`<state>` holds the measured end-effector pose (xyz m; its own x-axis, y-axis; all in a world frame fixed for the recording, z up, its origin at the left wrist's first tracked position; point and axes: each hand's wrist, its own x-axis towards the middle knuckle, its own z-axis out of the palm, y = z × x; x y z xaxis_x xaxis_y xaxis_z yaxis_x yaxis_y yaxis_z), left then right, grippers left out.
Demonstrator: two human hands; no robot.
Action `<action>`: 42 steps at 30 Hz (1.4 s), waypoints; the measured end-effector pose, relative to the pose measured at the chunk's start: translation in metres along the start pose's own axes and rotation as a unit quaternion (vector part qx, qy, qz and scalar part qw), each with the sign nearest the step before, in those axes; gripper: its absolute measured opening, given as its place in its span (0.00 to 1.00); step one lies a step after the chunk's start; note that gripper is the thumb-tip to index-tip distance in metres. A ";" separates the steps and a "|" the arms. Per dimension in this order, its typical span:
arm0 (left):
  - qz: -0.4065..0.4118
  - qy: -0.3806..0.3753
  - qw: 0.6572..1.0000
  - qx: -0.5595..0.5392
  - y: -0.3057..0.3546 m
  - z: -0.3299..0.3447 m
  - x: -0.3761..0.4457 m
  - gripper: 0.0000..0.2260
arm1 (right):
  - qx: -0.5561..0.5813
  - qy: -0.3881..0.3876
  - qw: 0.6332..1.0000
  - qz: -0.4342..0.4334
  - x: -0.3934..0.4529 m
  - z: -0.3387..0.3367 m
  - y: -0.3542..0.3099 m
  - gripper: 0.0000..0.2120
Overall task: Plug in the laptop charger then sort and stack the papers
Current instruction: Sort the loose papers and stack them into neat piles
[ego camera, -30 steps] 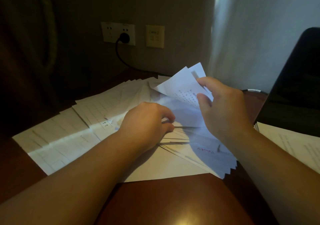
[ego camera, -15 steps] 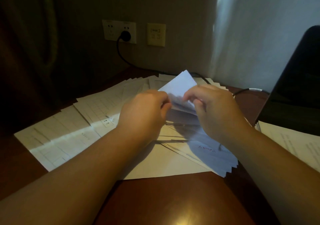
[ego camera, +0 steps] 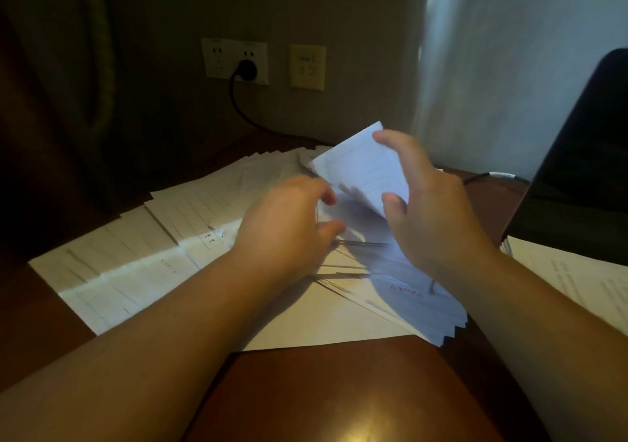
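**Papers fanned over the desk, one sheet lifted by the right hand**

Papers [ego camera: 176, 237] spread in one wide fan across the brown desk [ego camera: 339, 390], too many and too overlapped to count; a second, separate stack [ego camera: 577, 271] at the right edge, just in front of the dark laptop [ego camera: 584, 170]. One black charger plug [ego camera: 247, 68] seated in the white wall socket [ego camera: 234, 61], its cable [ego camera: 244, 112] running down behind the fan. One yellowish wall plate [ego camera: 307, 67] just right of the socket. Two hands in view, both bare.

One lifted sheet [ego camera: 363, 170] raised above the back of the fan, curled upward, between the two hands and nearer the right one. Right hand [ego camera: 438, 210] grasping that sheet: fingertip on the top corner, thumb curled against the lower edge. Left hand [ego camera: 289, 224] low over the middle of the fan, just left of the sheet, fingers bent toward the paper edges beneath it; blurred, so grasping or merely touching cannot be told.

Both forearms reaching in from the near edge, converging toward the centre of the fan, backs of the hands turned up.
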<state>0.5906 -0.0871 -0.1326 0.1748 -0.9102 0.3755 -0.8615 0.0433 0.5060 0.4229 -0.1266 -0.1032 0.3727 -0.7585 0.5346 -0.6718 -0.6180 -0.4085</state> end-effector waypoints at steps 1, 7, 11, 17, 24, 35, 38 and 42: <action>0.002 -0.032 0.999 0.010 0.000 0.001 -0.001 0.16 | 0.005 0.013 1.000 0.000 0.000 0.000 0.000 0.29; 0.021 -0.089 0.994 0.063 -0.001 0.002 0.001 0.18 | -0.003 0.130 0.989 -0.062 0.004 0.006 0.013 0.16; 0.023 -0.097 0.994 0.050 -0.001 0.000 0.001 0.16 | -0.011 0.162 0.985 -0.055 0.003 0.006 0.012 0.13; 0.046 -0.102 0.990 0.089 -0.002 -0.003 0.005 0.08 | -0.014 0.134 0.988 -0.070 0.003 0.006 0.013 0.14; 0.041 -0.036 0.998 0.035 0.005 -0.009 0.007 0.08 | 0.019 0.010 0.995 -0.098 0.002 0.010 0.014 0.13; -0.008 0.150 0.976 -0.159 0.010 -0.012 0.002 0.05 | 0.007 0.015 0.990 -0.142 0.001 0.008 0.010 0.14; -0.130 0.126 0.927 -0.330 0.014 -0.012 0.004 0.06 | 0.076 0.055 0.992 -0.084 -0.001 0.001 0.001 0.29; -0.278 -0.038 0.724 -0.629 0.011 -0.018 0.009 0.23 | 0.136 0.041 0.982 -0.126 -0.006 -0.002 -0.012 0.38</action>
<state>0.5913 -0.0871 -0.1100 0.2600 -0.9489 -0.1786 0.4582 -0.0415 0.8879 0.4272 -0.1145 -0.1004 0.4443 -0.5616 0.6980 -0.3646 -0.8251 -0.4317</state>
